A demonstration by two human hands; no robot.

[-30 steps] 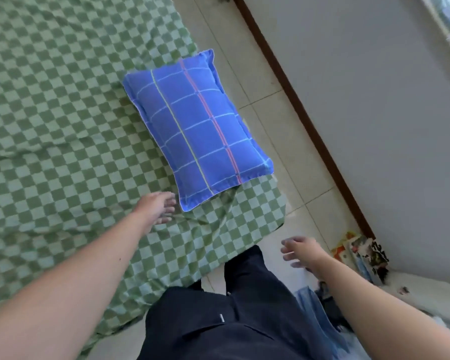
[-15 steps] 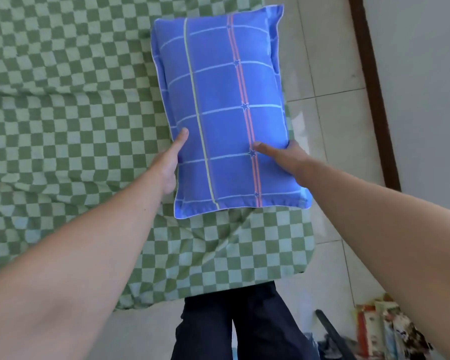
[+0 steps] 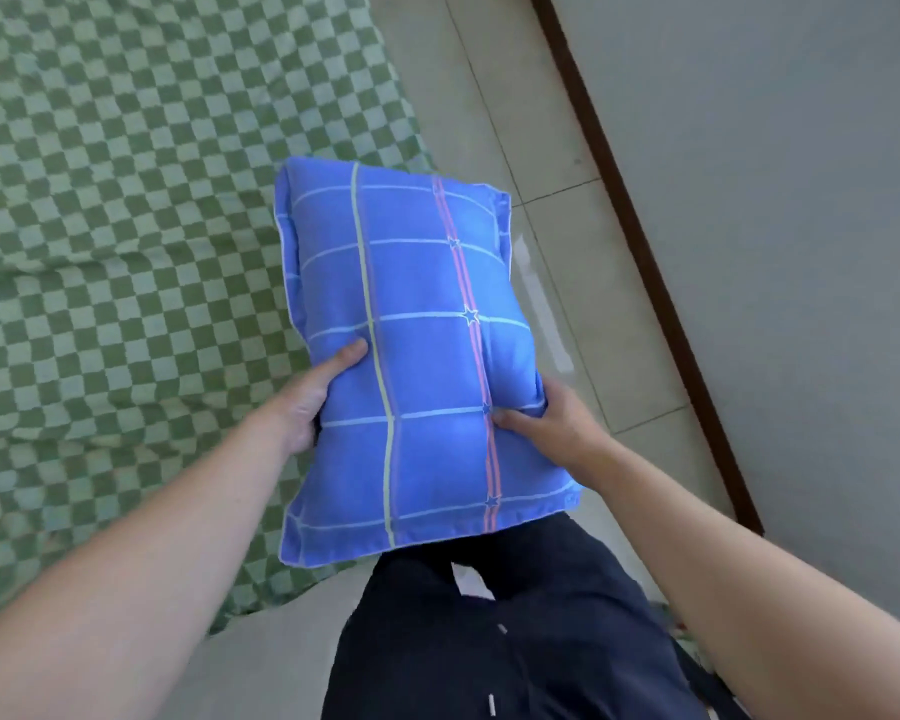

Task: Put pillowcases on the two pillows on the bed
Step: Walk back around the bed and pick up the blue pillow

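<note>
Here, a blue pillow (image 3: 417,356) with pale grid lines, one yellow stripe and one pink stripe is held up in front of the body, over the edge of the bed (image 3: 126,252) and the tiled floor (image 3: 567,241). Its left side is gripped by the left hand (image 3: 315,394), thumb pressed on top. Its right side is gripped by the right hand (image 3: 552,423), thumb on the pink stripe. The bed is covered in green checked fabric. Dark trousers (image 3: 515,631) are seen below.
</note>
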